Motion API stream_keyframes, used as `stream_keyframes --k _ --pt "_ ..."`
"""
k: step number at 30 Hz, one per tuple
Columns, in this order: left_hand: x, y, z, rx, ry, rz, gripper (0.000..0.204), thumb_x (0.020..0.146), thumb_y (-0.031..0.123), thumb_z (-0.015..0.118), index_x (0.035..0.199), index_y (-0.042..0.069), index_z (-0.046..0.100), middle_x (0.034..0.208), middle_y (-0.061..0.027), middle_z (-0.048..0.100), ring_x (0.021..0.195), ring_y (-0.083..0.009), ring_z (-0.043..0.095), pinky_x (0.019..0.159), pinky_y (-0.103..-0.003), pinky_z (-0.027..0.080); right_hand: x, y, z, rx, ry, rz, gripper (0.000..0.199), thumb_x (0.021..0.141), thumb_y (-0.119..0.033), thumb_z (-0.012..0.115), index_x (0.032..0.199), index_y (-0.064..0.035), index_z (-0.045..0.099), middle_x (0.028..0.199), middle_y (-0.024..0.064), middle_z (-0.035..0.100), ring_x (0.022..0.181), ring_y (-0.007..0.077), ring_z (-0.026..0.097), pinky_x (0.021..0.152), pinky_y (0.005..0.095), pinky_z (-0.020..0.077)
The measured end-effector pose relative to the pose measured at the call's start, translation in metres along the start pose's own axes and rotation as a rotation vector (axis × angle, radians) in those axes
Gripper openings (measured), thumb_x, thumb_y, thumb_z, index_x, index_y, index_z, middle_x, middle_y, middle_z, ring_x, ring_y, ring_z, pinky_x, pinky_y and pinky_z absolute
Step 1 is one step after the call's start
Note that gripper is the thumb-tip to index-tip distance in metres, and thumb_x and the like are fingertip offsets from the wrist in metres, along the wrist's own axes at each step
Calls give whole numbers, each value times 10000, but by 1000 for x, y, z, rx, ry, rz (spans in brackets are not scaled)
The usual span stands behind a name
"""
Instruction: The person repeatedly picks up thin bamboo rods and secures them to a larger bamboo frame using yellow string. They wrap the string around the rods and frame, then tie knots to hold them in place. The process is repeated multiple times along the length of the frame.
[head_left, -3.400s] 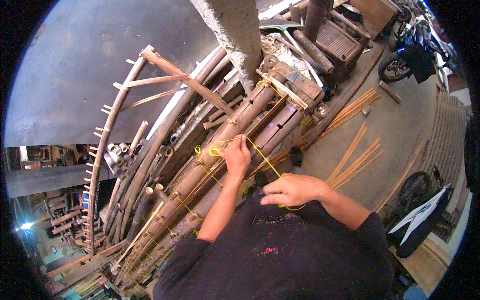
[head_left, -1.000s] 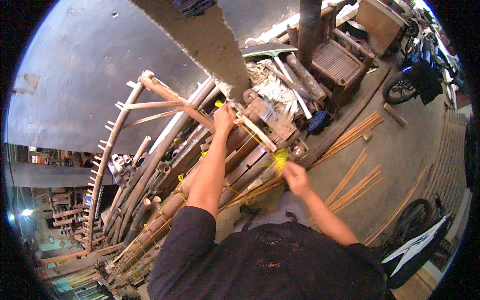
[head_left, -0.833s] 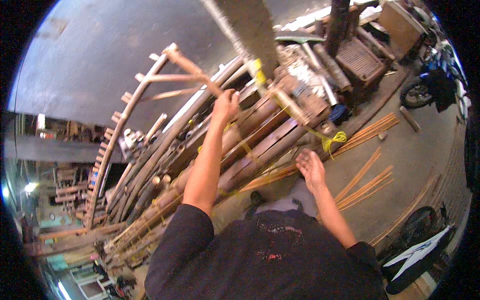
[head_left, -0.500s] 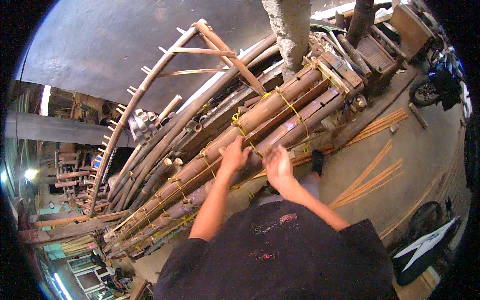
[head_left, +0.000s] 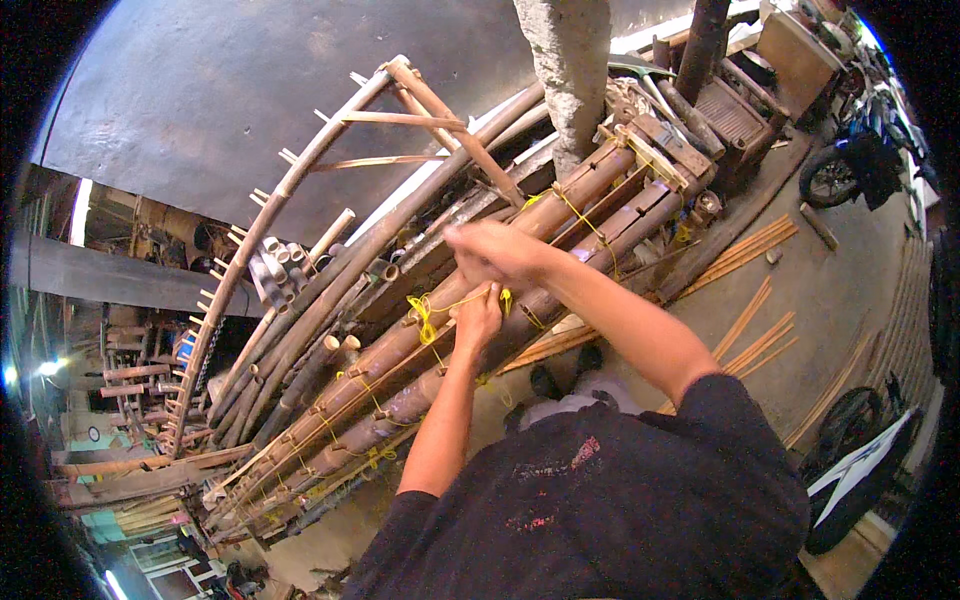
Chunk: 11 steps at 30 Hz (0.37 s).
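Note:
Two long brown bamboo poles [head_left: 590,185] lie side by side in front of me, running from lower left to upper right, with thin yellow cord tied around them at intervals. My left hand [head_left: 478,316] is closed over the poles, its fingers pinching a yellow cord [head_left: 426,318] that loops in a loose bundle to its left. Just beyond it, my right hand [head_left: 498,250] reaches across the far pole. Motion smears its fingers, so whether it holds cord cannot be made out.
A curved bamboo frame with pegs [head_left: 265,215] stands behind the poles, near more stacked bamboo [head_left: 300,325]. A rough concrete post [head_left: 568,80] rises beyond. Bamboo strips [head_left: 760,320] lie on the floor at right, with motorcycles [head_left: 850,175] farther off.
My right hand has moved left and away from me, across the poles, its forearm now over them. My left hand is slightly lower, pinching the cord. A loose cord bundle now shows beside it.

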<state>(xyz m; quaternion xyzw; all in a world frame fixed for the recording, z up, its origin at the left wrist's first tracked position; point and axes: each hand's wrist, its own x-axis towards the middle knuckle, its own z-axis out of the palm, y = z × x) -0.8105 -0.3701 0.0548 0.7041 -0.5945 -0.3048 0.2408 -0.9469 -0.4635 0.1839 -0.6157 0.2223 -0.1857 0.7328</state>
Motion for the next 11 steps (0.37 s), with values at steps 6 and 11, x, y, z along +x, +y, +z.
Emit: stream_keyframes --k 6,11 --pt "8 -9 4 17 -52 63 357 990 335 401 1007 59 627 984 -204 656 954 -394 607 861 -440 441 -88 49 22 -367 398 -305 343 892 -320 637 768 -18 535 584 72 468 598 131 460 583 345 413" --pt "8 -10 3 175 5 77 387 964 362 476 1252 131 591 1128 -222 627 1117 -359 578 967 -429 414 -47 64 -5 -1070 648 104 492 829 -544 615 865 -53 617 755 150 661 712 354 639 683 489 472"
